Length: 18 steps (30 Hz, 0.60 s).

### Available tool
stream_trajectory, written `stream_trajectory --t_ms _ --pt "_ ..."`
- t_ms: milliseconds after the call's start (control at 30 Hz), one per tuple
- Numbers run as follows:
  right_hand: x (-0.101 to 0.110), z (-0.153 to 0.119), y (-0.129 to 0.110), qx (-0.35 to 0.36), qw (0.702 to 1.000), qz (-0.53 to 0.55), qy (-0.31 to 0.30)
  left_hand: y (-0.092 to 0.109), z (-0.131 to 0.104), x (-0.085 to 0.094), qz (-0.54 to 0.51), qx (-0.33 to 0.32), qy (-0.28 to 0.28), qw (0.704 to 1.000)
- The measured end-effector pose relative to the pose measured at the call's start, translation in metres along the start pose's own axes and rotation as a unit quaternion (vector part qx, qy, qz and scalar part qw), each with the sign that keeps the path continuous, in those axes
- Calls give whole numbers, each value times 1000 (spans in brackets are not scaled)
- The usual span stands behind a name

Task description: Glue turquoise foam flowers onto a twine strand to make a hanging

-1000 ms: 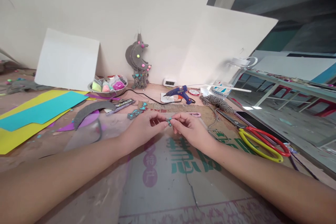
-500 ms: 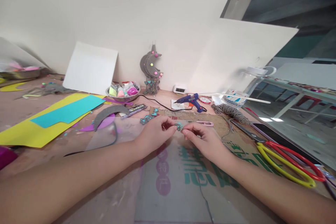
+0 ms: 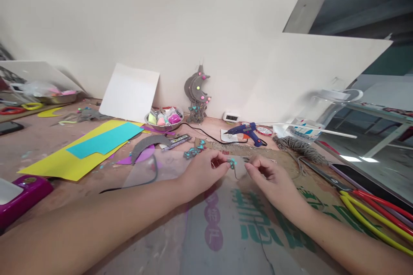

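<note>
Between thumb and finger, my left hand (image 3: 206, 173) pinches a small grey and turquoise yarn piece (image 3: 231, 163), from which a short grey strand hangs. My right hand (image 3: 269, 180) is a little to the right of it, thumb and fingertips pressed together; anything between them is too small to make out. Both hands are above a translucent sheet (image 3: 222, 249) lying over printed cardboard. Behind my left hand are more grey and turquoise pieces (image 3: 192, 150). A grey moon ornament with coloured balls (image 3: 197, 88) stands against the white board.
A blue glue gun (image 3: 247, 131) lies beyond my hands. Grey yarn (image 3: 298, 148), red and yellow scissors (image 3: 358, 202) and a phone (image 3: 374, 184) are at the right. Yellow paper (image 3: 61, 163), a bowl of bagged clay (image 3: 164, 125) and a magenta tool (image 3: 26, 200) are at the left.
The view has shifted, so things appear farther right and lower. My right hand has come away from the small yarn piece, leaving a gap, and the hanging strand now shows.
</note>
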State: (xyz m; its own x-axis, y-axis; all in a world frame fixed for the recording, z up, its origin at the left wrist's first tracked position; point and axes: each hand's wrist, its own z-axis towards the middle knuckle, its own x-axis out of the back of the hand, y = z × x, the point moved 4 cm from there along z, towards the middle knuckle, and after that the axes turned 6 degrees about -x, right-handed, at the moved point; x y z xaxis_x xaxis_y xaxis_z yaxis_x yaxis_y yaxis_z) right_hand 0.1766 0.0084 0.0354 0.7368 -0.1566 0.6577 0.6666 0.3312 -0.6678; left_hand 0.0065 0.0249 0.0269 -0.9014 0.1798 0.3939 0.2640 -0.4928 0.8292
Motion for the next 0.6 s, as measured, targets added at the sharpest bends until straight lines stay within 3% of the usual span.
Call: stream_trajectory --t_ms 433,600 --pt "10 -5 -4 0 1000 -9 27 5 -1 1 14 12 -19 1000" --pt "32 -6 -24 31 996 -18 82 5 -1 0 15 20 -31 999"
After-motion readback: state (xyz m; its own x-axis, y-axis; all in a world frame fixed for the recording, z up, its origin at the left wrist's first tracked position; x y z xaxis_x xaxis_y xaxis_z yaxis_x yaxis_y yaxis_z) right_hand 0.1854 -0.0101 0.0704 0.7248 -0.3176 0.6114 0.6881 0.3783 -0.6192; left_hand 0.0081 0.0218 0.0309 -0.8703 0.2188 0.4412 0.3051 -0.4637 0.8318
